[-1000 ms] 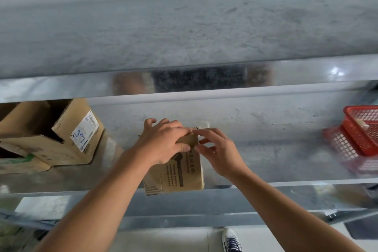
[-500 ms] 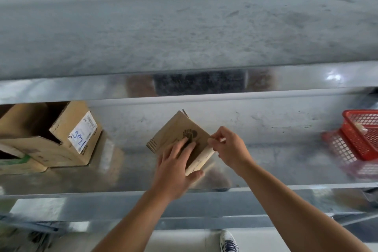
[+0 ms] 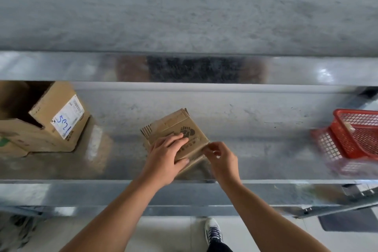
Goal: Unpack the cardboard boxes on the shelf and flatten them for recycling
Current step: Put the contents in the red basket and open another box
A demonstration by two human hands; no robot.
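presses straight fingers (image 3: 176, 139) of left hand (image 3: 165, 156) on small box (image 3: 190, 129), mid shelf (image 3: 266, 141) near front edge; pinches its right corner with right hand (image 3: 222, 159). probably light, stiff; best gripped by edges.

The small cardboard box (image 3: 180, 129) no longer lies end-on toward the person with both hands bunched at its far end. It is now turned diagonally with its printed logo face up, and it sits lower toward the shelf (image 3: 266, 149) than half a second ago, when it was tipped up steeply. The left hand (image 3: 165, 157) has moved from covering the far end to lying flat across the printed face, fingers stretched out. The right hand (image 3: 222, 159) has shifted to the box's right corner, where it seems to pinch the edge, though blur makes the contact hard to judge.
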